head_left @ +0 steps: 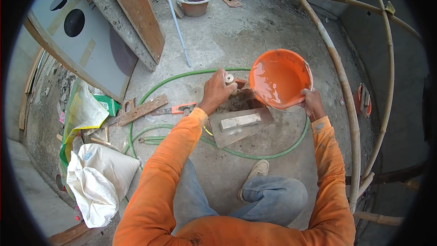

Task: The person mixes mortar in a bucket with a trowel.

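Observation:
My left hand [218, 90] is closed round the handle [229, 78] of a tool whose lower part is hard to make out. My right hand [312, 102] grips the lower right rim of an orange bowl [282, 77], which is tilted and holds some liquid. Below the two hands, a flat plate [227, 135] with a pale block-like grip [240, 121] lies on the floor, beside a dark, wet-looking patch [236, 102].
A green hose [268, 156] loops around the work spot. Left are a handsaw [175, 109], a wooden piece [143, 110] and a white sack [101, 173]. Bamboo poles [334, 59] curve at the right. A bucket [195, 2] stands behind, near leaning boards [132, 13].

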Demonstrator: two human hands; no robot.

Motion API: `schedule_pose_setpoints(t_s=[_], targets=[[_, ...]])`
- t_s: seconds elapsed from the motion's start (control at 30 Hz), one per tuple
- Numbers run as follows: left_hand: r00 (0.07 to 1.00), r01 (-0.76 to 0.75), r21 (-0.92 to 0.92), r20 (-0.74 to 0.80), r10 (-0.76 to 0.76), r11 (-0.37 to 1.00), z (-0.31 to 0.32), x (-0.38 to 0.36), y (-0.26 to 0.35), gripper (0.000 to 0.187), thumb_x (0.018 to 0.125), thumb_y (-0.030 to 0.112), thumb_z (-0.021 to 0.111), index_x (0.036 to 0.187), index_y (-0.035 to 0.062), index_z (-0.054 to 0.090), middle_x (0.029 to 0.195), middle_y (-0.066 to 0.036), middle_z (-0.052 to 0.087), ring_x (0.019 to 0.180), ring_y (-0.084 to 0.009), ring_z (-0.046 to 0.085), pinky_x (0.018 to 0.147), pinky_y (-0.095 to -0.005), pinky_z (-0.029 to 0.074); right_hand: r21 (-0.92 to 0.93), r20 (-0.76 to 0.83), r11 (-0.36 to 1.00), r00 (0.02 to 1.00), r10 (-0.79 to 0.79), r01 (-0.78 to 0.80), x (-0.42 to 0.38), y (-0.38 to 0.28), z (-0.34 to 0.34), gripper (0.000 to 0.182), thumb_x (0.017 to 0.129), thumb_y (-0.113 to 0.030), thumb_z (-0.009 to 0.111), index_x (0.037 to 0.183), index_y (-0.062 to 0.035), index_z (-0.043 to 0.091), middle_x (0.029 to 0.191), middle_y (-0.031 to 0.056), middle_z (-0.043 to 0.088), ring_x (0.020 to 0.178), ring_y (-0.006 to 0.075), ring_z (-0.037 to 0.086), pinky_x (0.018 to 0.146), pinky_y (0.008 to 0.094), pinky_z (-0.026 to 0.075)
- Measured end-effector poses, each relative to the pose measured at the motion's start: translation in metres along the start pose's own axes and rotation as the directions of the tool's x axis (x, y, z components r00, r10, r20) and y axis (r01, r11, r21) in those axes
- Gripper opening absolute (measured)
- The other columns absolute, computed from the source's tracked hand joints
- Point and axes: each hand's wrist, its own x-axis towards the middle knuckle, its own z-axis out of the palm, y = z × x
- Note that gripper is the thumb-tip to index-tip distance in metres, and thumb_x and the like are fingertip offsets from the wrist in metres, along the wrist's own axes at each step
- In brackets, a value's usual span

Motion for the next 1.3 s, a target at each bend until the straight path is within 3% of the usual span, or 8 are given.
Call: schedule_pose_setpoints(t_s=[0.27, 0.5, 0.8, 0.87, 1.03, 1.17, 1.27, 1.3], targets=[[0.982, -0.131, -0.026, 0.137, 0.133, 0.991, -0.016, -0.009, 0.004, 0.039, 0.076, 0.02, 0.073, 0.108, 0.0041, 0.058, 0.099, -0.018, 0.067, 0.097, -0.0386, 0.066, 0.084, -0.047, 0.05, -0.097, 0.024, 0.995, 0.999, -0.021, 0.024, -0.005, -0.009, 0.019, 0.034, 0.088, -0.004, 0.052, 0.117, 0.0142, 0.054, 0.094, 0.021, 0.068, 0.069, 0.0262, 0.073, 0.059, 0.0375, 0.064], [0.967, -0.119, -0.048, 0.222, 0.127, 0.992, -0.034, -0.014, -0.014, 0.04, 0.077, 0.012, 0.072, 0.114, 0.0049, 0.06, 0.106, -0.015, 0.069, 0.102, -0.0315, 0.068, 0.088, -0.04, 0.052, 0.005, 0.005, 1.0, 1.0, -0.001, 0.001, 0.002, 0.005, 0.025, 0.034, 0.089, -0.006, 0.052, 0.118, 0.0122, 0.053, 0.096, 0.0188, 0.068, 0.071, 0.0265, 0.073, 0.06, 0.0377, 0.064], [0.993, 0.106, -0.265, -0.016, -0.114, 0.959, -0.034, -0.024, -0.063, 0.032, 0.084, 0.014, 0.075, 0.105, -0.0005, 0.056, 0.096, -0.011, 0.067, 0.086, -0.0157, 0.068, 0.075, -0.031, 0.055, 0.108, -0.038, 0.984, 0.988, 0.149, -0.144, 0.021, 0.044, 0.003, 0.035, 0.091, -0.004, 0.051, 0.121, 0.0127, 0.048, 0.095, 0.0175, 0.065, 0.068, 0.0271, 0.07, 0.064, 0.0393, 0.065], [0.977, 0.181, -0.308, -0.054, -0.207, 0.934, -0.036, -0.027, -0.067, 0.031, 0.083, 0.017, 0.076, 0.1, 0.0005, 0.056, 0.093, -0.011, 0.068, 0.083, -0.0181, 0.067, 0.075, -0.0332, 0.055, 0.31, -0.027, 0.939, 0.986, 0.164, -0.148, 0.021, 0.054, -0.005, 0.036, 0.093, -0.005, 0.051, 0.122, 0.0137, 0.044, 0.1, 0.0198, 0.063, 0.076, 0.029, 0.071, 0.071, 0.0439, 0.066], [0.892, 0.356, -0.355, -0.146, -0.428, 0.864, -0.027, -0.039, -0.059, 0.035, 0.082, 0.024, 0.075, 0.099, 0.0011, 0.055, 0.089, -0.012, 0.066, 0.077, -0.0206, 0.064, 0.074, -0.0362, 0.053, 0.531, -0.119, 0.835, 0.964, 0.24, -0.142, 0.01, 0.085, -0.025, 0.033, 0.096, -0.004, 0.049, 0.124, 0.011, 0.04, 0.112, 0.022, 0.057, 0.099, 0.0322, 0.068, 0.088, 0.0511, 0.062], [0.893, 0.305, -0.345, -0.219, -0.392, 0.888, -0.004, -0.056, -0.059, 0.036, 0.083, 0.025, 0.074, 0.102, -0.0004, 0.056, 0.089, -0.013, 0.067, 0.079, -0.0223, 0.067, 0.073, -0.0379, 0.054, 0.695, -0.123, 0.704, 0.941, 0.315, -0.145, 0.032, 0.148, -0.042, 0.029, 0.095, 0.0, 0.048, 0.123, 0.0076, 0.042, 0.118, 0.0203, 0.056, 0.109, 0.035, 0.063, 0.098, 0.0521, 0.058], [0.871, 0.419, -0.358, -0.099, -0.481, 0.834, 0.006, -0.066, -0.059, 0.035, 0.083, 0.025, 0.074, 0.102, 0.0008, 0.057, 0.087, -0.012, 0.068, 0.079, -0.0216, 0.069, 0.073, -0.0374, 0.054, 0.777, -0.071, 0.613, 0.948, 0.311, -0.143, 0.026, 0.181, -0.042, 0.026, 0.095, 0.001, 0.048, 0.12, 0.0076, 0.044, 0.118, 0.0197, 0.057, 0.11, 0.0348, 0.063, 0.098, 0.0509, 0.058], [0.859, 0.418, -0.442, -0.09, -0.503, 0.794, 0.012, -0.07, -0.059, 0.034, 0.085, 0.022, 0.074, 0.104, 0.0006, 0.057, 0.086, -0.01, 0.067, 0.071, -0.0172, 0.067, 0.065, -0.0323, 0.053, 0.796, -0.083, 0.59, 0.942, 0.325, -0.133, 0.023, 0.188, -0.045, 0.025, 0.095, 0.001, 0.048, 0.119, 0.0078, 0.046, 0.118, 0.0197, 0.057, 0.11, 0.0347, 0.063, 0.098, 0.0509, 0.057]])
